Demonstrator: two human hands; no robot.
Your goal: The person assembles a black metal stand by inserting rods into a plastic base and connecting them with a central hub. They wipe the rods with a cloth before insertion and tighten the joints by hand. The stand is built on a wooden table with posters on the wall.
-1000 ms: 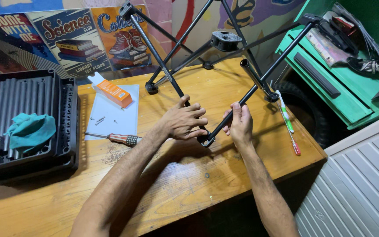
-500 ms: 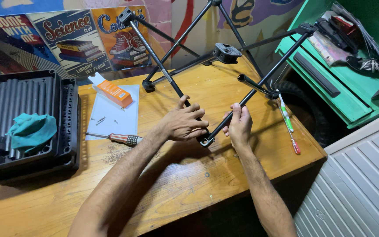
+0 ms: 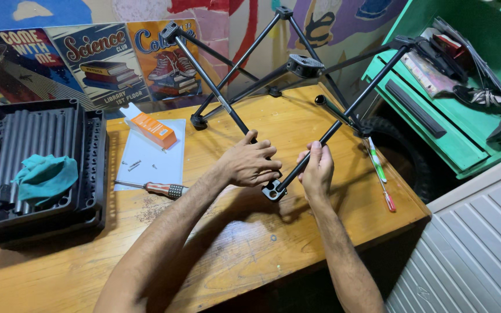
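Wooden counter point(image 3: 250, 243) backed by posters; black folding frame point(image 3: 244, 75) stood on it; near corner joint point(image 3: 273, 190) covered by left hand point(image 3: 256, 165); right hand point(image 3: 317, 171) closed round rod point(image 3: 349, 110), running up-right away from hands.

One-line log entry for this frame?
left hand: on black metal tube frame corner joint | right hand: grips frame tube | surface: wooden table

Black tube frame point(image 3: 233, 113), teal cloth point(image 3: 44, 177) (orange box point(image 3: 153, 130) nearby).
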